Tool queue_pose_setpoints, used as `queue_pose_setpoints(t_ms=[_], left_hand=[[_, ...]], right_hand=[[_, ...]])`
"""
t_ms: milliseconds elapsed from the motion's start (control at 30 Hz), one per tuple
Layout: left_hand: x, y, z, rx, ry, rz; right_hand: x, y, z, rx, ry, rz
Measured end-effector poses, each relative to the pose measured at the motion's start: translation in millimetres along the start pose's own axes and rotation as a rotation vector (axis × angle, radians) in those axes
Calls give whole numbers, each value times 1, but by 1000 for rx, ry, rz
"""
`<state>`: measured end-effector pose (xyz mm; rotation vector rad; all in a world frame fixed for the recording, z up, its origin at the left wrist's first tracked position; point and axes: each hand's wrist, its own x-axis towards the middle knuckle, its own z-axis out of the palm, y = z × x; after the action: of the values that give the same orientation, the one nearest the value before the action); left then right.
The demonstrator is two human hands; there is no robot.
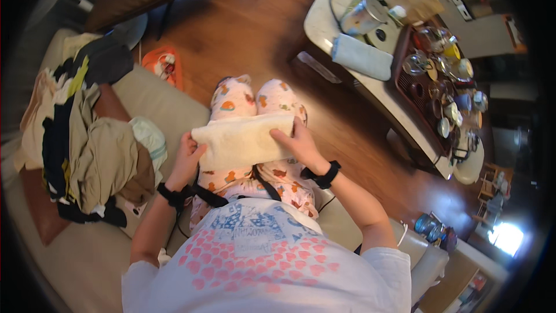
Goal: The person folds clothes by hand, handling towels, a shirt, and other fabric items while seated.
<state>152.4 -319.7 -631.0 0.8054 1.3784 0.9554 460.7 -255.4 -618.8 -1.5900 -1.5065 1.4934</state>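
A cream-coloured cloth (240,144), folded into a long rectangle like a small towel, is stretched across my lap over patterned pink trousers (278,95). At its left end my left hand (188,156) pinches the edge, thumb toward the cloth. My right hand (298,146) grips the other end, its thumb lying on top and the fingers mostly hidden behind. Both wrists wear black bands. To my left, on the sofa, a heap of clothes (101,156) in beige, black and olive is piled up.
I sit on a beige sofa (191,104). At the right stands a long table (370,84) with a folded light-blue towel (362,57), a metal kettle (364,16) and a dark tea tray (405,78) crowded with cups. An orange basket (163,66) rests on the wooden floor.
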Motion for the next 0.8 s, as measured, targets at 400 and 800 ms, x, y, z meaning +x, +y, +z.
queue_pose_setpoints(t_ms=[400,800], left_hand=[[175,107,173,282,-179,218],[349,19,311,48,-224,340]], right_hand=[[71,-4,-181,138,535,-147],[186,-10,-275,-890,741,-182]])
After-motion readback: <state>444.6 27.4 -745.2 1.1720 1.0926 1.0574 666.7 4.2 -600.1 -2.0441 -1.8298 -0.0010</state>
